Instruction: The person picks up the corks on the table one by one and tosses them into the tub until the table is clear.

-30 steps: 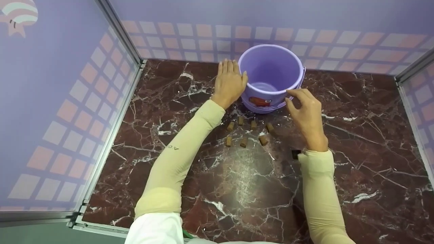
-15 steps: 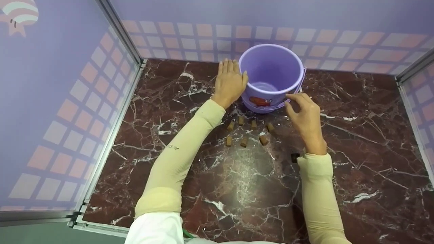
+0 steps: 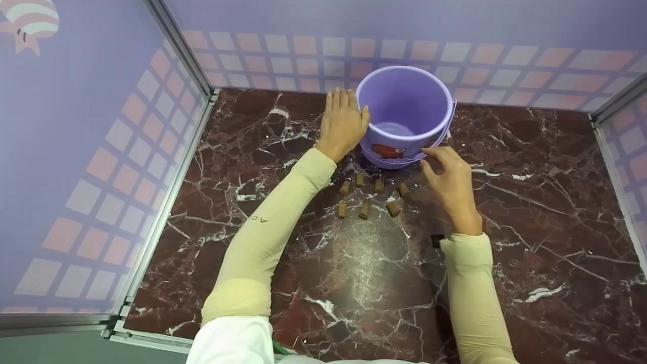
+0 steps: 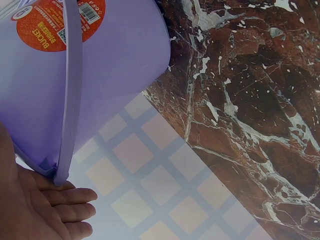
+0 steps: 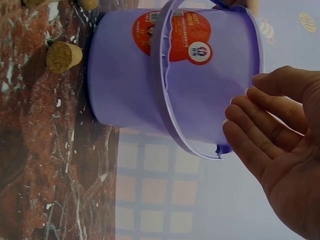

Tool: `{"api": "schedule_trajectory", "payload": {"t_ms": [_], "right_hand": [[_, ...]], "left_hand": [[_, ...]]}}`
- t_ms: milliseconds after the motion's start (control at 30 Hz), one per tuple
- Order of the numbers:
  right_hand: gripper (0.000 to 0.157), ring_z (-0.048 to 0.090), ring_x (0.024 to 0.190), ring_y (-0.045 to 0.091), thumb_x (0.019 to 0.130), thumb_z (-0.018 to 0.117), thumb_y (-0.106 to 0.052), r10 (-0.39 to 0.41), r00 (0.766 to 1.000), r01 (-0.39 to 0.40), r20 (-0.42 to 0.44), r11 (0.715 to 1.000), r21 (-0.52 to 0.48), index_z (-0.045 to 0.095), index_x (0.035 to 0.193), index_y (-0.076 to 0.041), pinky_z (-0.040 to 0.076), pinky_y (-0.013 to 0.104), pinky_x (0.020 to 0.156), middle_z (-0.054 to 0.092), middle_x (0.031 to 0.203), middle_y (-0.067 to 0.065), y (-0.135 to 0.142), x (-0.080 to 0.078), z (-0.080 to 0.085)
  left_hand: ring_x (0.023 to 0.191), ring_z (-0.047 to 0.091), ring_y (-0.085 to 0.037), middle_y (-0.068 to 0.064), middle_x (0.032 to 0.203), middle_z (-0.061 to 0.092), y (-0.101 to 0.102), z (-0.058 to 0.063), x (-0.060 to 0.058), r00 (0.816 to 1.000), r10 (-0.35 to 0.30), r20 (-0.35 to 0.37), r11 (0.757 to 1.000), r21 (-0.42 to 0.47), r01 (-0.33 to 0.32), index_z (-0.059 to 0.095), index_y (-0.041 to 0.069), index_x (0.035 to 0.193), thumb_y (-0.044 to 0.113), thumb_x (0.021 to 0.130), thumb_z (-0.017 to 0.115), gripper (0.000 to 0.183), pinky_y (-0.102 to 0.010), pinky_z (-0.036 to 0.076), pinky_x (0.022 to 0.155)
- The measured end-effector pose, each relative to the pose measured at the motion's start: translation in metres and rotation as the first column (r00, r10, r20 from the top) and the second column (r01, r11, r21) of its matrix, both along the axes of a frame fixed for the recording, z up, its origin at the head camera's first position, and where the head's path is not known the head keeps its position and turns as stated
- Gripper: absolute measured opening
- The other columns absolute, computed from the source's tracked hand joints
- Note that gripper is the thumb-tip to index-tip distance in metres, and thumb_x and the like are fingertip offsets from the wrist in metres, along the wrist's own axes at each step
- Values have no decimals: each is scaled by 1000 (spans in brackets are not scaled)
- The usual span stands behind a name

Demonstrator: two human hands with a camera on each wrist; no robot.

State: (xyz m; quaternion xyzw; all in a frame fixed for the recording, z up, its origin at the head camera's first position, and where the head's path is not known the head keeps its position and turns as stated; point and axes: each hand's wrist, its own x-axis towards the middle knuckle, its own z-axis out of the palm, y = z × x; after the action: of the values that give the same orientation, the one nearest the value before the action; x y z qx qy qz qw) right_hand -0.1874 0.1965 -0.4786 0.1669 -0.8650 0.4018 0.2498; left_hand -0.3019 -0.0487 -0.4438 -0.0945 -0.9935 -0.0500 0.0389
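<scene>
Lavender panels printed with pink and white squares enclose the dark red marbled desk. Near the back stands the purple bucket, upright, my straight left fingers resting against its side just as a second ago. My right fingers were up at its rim; now they have come lower and back toward me, loosely bent and holding nothing. Seven corks lie before it, unmoved.

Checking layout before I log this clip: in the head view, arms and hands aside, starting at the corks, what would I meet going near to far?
Three nearer corks, four corks behind them, purple bucket, pastel-squared back wall.
</scene>
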Motion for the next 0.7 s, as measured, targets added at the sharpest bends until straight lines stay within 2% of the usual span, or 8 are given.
{"api": "schedule_trajectory", "payload": {"t_ms": [267, 467, 700], "right_hand": [[21, 71, 94, 40, 88, 78, 10, 5, 1000, -5, 14, 1000, 16, 76, 109, 9, 58, 50, 89, 74, 102, 23, -2, 2, -8], [20, 72, 95, 38, 89, 77, 10, 7, 999, -7, 36, 1000, 3, 77, 109, 9, 59, 48, 89, 74, 104, 22, -3, 5, -16], [20, 73, 94, 39, 86, 78, 11, 1, 1000, -1, 22, 1000, 13, 77, 106, 9, 59, 49, 89, 75, 102, 21, -4, 7, -21]], "left_hand": [[158, 24, -39, -27, 167, 33, 0, -1, 0, 1000, -5, -3, 1000, 13, 5, 31, -9, 162, 41, 115, 24, 69, -47, 5, 131], [158, 25, -40, -28, 166, 34, -1, -1, 0, 1000, -6, -5, 1000, 20, 6, 31, -9, 162, 41, 115, 25, 69, -47, 5, 131], [159, 23, -38, -26, 168, 32, 0, 0, 0, 1000, 1, 9, 1000, 23, -1, 31, -7, 163, 41, 114, 23, 69, -46, 3, 131]]}}
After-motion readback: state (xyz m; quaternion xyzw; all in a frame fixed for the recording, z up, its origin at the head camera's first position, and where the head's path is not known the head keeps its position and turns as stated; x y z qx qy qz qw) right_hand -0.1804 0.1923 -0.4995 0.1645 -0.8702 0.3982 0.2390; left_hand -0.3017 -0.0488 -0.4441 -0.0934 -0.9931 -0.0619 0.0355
